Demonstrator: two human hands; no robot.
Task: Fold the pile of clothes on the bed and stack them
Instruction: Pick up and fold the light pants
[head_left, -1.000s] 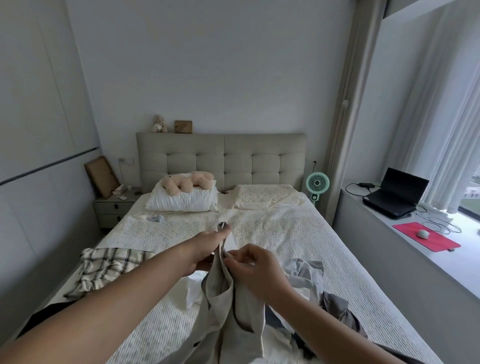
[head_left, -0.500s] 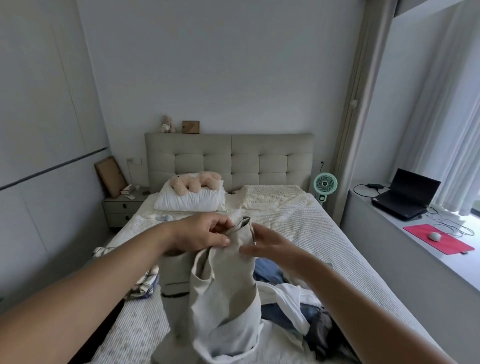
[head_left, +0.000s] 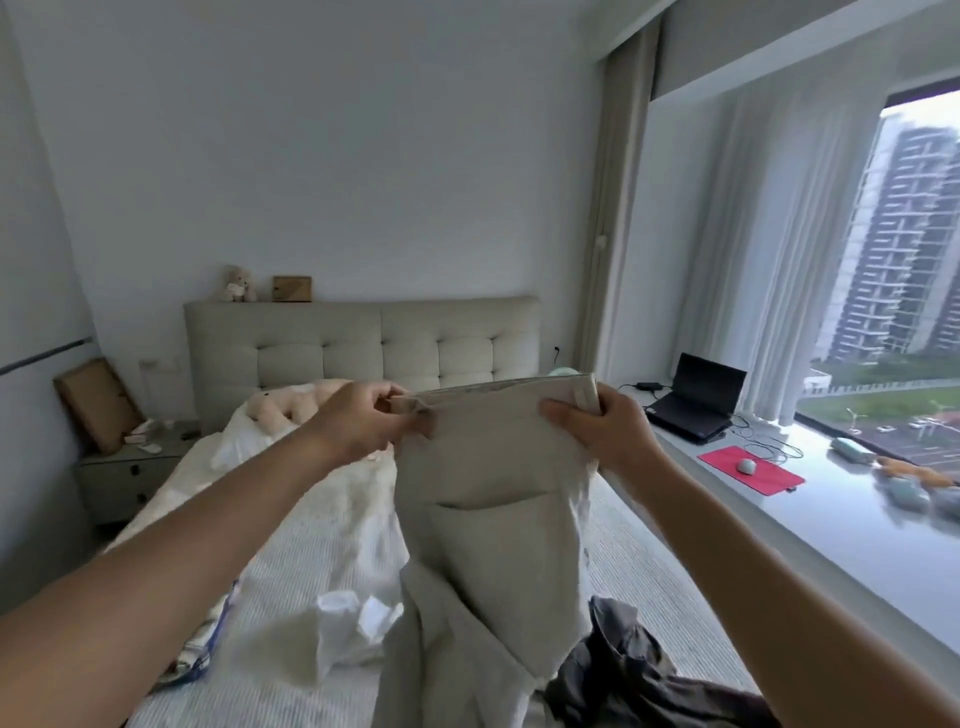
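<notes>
Both hands, left hand (head_left: 363, 423) and right hand (head_left: 602, 431), pinch the beige trousers (head_left: 493, 499) by the waistband, held taut above the bed (head_left: 311, 551); we should level it, legs aligned, before folding

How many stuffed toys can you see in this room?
2. A small teddy sits on the headboard ledge beside a wooden box. A bigger plush lies on the pillow, partly hidden by the left arm. Others may be hidden behind the held trousers.

Trousers (head_left: 493, 493) hang between both hands above clothes (head_left: 639, 670) on bed (head_left: 322, 540).
</notes>
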